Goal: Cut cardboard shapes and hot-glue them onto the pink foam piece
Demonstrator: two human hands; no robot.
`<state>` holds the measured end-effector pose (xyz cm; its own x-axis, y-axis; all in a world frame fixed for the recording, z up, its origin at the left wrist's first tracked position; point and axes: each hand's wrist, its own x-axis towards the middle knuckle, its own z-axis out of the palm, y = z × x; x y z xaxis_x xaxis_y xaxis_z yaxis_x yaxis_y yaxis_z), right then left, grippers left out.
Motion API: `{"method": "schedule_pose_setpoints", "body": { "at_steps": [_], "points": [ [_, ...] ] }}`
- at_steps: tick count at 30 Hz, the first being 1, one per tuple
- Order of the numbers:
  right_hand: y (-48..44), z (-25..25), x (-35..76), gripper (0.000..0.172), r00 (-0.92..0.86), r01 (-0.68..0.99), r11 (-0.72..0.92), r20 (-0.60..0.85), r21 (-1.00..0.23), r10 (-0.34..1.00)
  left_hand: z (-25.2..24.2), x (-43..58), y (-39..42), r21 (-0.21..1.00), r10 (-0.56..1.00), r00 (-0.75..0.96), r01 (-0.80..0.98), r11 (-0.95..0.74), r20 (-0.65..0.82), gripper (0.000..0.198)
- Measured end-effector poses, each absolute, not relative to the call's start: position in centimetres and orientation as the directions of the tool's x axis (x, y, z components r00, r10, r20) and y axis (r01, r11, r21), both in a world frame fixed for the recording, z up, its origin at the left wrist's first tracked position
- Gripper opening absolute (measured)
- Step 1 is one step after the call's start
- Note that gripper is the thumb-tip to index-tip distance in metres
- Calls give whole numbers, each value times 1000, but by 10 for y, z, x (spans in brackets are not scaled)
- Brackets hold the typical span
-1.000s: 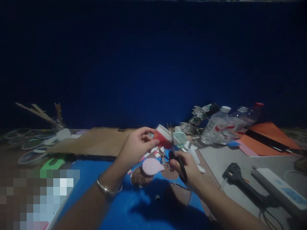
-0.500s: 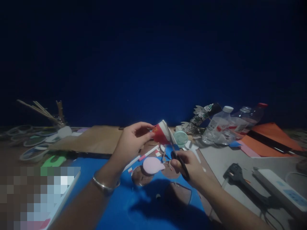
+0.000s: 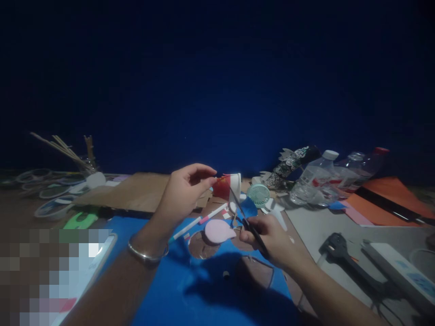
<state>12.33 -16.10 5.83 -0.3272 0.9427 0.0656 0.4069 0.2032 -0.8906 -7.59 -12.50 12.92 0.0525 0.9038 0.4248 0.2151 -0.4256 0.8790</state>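
My left hand [image 3: 183, 192], with a silver bangle at the wrist, pinches a cut red and white paper cup [image 3: 223, 188] between thumb and fingers. The cup is held above the work surface with its white side facing right. In my right hand [image 3: 272, 237] is a pair of black-handled scissors [image 3: 254, 232], gripped by the handles. Its blades point up and left at the cup's lower right edge; whether they touch it I cannot tell. Beneath the hands lie a pale pink drop-shaped cutout [image 3: 219, 231] and capped markers [image 3: 213, 213] on a blue sheet [image 3: 163, 290] with cut-out holes.
A small green fan [image 3: 258, 195] stands behind the scissors. To the right are plastic bottles [image 3: 314, 181], orange paper [image 3: 394, 199], a black glue gun [image 3: 353, 262] and a power strip [image 3: 404, 267]. Brown cardboard [image 3: 125, 194] and wooden sticks [image 3: 66, 151] are at left.
The cup has turned in my left hand, from tilted to more upright. The scissor blades have come lower and show more plainly. The whole view has shifted slightly.
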Motion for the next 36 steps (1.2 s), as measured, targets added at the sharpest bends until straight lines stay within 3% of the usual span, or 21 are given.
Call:
{"method": "schedule_pose_setpoints", "body": {
  "at_steps": [8, 12, 14, 19, 30, 36],
  "points": [
    [-164, 54, 120, 37, -418, 410, 169, -20, -896, 908, 128, -77, -123, 886, 901, 52, 169, -433, 431, 18],
    [-166, 50, 116, 45, -434, 238, 111, -3, -965, 901, 125, -70, -124, 880, 881, -21, 57, -472, 473, 23],
    [-166, 47, 113, 52, -404, 124, 123, 63, -985, 913, 124, -65, -128, 871, 867, -79, 44, -490, 492, 15],
    [-166, 42, 108, 58, -344, 20, 164, 147, -986, 927, 116, -53, -136, 938, 942, 174, 148, -314, 288, 19],
    [-169, 47, 102, 53, -274, 40, 283, 262, -958, 925, 103, -40, -140, 931, 934, 188, 151, -333, 304, 16],
    [-169, 52, 105, 55, -224, 149, 336, 299, -930, 928, 101, -35, -143, 930, 931, 231, 169, -326, 284, 14]
  ]
}}
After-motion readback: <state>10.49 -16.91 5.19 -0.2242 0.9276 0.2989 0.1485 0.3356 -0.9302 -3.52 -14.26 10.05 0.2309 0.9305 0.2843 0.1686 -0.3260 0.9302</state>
